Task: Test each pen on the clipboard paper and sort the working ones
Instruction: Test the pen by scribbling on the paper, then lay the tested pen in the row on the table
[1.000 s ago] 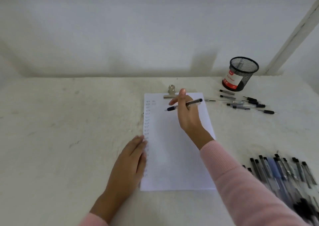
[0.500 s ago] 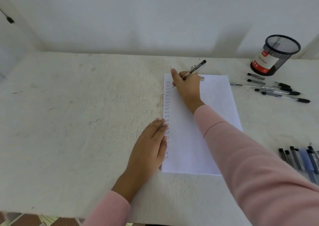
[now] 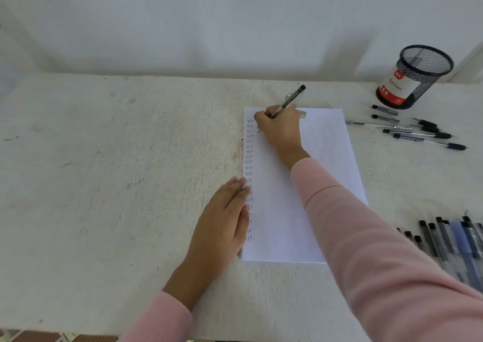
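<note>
The right hand, upper centre of the frame, pinches a pen between thumb and fingers; its tip meets the paper near the top left corner, and its capped end tilts up and to the right. The tip sits just right of a column of small handwritten marks that runs down the paper's left edge. The left hand, lower centre, lies flat with fingers together and gripping nothing, its fingertips overlapping the left edge of the sheet and covering part of the column. Both forearms wear pink sleeves. A metal clip shows just behind the right hand at the top of the sheet. The sheet rests on a worn white table. At upper right stands a black mesh pen cup with a red-and-white label, and just below it several loose pens lie on the table. At lower right, partly blurred, a packed row of pens lies side by side, cut off by the frame edge.
</note>
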